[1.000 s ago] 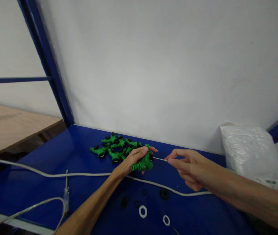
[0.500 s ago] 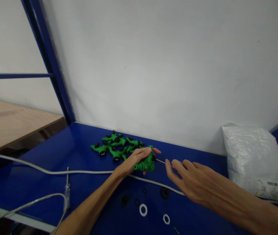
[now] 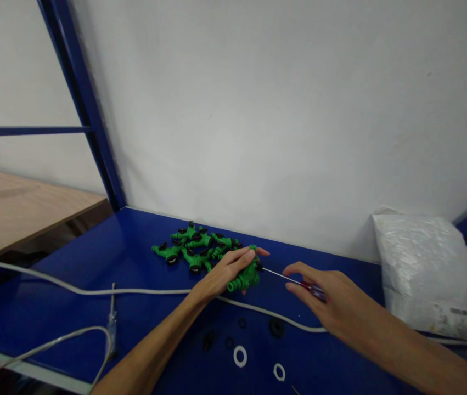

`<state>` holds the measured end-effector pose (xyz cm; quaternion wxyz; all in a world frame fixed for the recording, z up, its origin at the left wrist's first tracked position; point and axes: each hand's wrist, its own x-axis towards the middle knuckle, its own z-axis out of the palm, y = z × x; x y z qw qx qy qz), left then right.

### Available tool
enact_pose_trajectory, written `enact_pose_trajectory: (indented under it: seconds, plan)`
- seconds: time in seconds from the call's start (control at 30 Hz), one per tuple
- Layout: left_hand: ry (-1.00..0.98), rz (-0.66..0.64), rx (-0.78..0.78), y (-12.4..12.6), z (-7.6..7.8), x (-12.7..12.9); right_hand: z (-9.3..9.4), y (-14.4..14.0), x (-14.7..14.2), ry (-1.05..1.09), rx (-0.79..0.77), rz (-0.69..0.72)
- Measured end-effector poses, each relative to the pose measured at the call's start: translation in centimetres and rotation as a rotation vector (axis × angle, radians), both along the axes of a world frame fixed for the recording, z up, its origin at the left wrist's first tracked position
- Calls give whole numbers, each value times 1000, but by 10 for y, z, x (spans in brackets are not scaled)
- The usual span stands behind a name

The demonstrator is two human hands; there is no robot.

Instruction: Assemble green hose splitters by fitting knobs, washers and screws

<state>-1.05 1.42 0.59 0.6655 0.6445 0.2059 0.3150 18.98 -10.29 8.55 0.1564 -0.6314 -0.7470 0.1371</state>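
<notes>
My left hand [image 3: 232,264] is closed around a green hose splitter [image 3: 245,278], held just above the blue table. In my right hand [image 3: 322,291] is a screwdriver [image 3: 311,288] with a dark red and clear handle, its fingers partly around that handle. The thin shaft points left, and its tip meets a black part on the splitter's right side. Just beyond my left hand, several more green splitters [image 3: 196,258] with black fittings lie in a cluster. Nearer the front are two white rings [image 3: 240,356], a black disc [image 3: 276,327] and small black rings [image 3: 229,343].
A white cable [image 3: 151,291] crosses the table and passes under my left wrist. Another screwdriver [image 3: 112,323] with a clear handle lies at the left. At the right stands a white plastic package [image 3: 428,274] against the wall. A blue post [image 3: 89,99] rises at the left.
My right hand has shifted slightly right and its fingers have opened up, so the screwdriver's handle now shows. The splitter has turned a little in my left hand.
</notes>
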Motion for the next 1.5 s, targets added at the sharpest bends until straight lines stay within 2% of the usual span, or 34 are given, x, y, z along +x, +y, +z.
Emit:
enact_pose_trajectory:
  seconds: [0.07,0.13,0.2,0.27,0.33,0.4,0.53,0.6,0.63,0.7,0.8,0.87,0.93,1.0,1.1,1.17,1.23,1.37,1.43,1.5]
  plan:
    - [-18,-21,-26,2,-4,2,-4,-4,4,-432,376,232]
    - [-44,-36,-57,4,-8,3,-4,-7,6,-785,598,414]
    - [-60,-58,-88,6,-11,4,-3,-9,6,-973,665,519]
    - [-63,-74,-100,6,-12,4,-2,-9,7,-984,659,546]
    - [-49,-76,-84,5,-11,3,-3,-8,7,-807,601,499]
    - [-32,-61,-51,2,-8,2,-3,-7,5,-443,420,341]
    - [-5,-6,19,-2,-3,0,0,-5,-3,400,-272,-152]
    - [9,28,45,-3,-2,0,1,-3,-3,572,-461,-256]
    - [9,39,49,-4,-2,0,0,-2,-1,549,-458,-246]
    - [-5,43,32,-3,-3,1,-3,-1,6,298,-243,-120]
    - [-21,14,-5,-2,-4,2,-8,-4,14,-364,310,164]
    - [-29,-4,-27,0,-5,2,-10,-8,14,-744,582,295]
    - [-44,-29,-55,2,-7,2,-12,-12,10,-944,705,375]
    - [-58,-56,-82,4,-8,2,-15,-14,6,-987,726,420]
    - [-52,-80,-78,4,-10,2,-19,-12,7,-862,641,407]
    - [-36,-80,-50,3,-11,2,-19,-10,10,-605,494,335]
    - [-22,-73,-9,0,-9,2,-17,-9,11,-239,238,187]
    - [8,-37,127,-6,-4,1,-9,-7,7,462,-396,-211]
    - [12,-23,157,-6,-4,1,-7,-6,8,622,-545,-278]
    - [-30,-2,96,-4,-5,2,-9,-7,11,592,-551,-231]
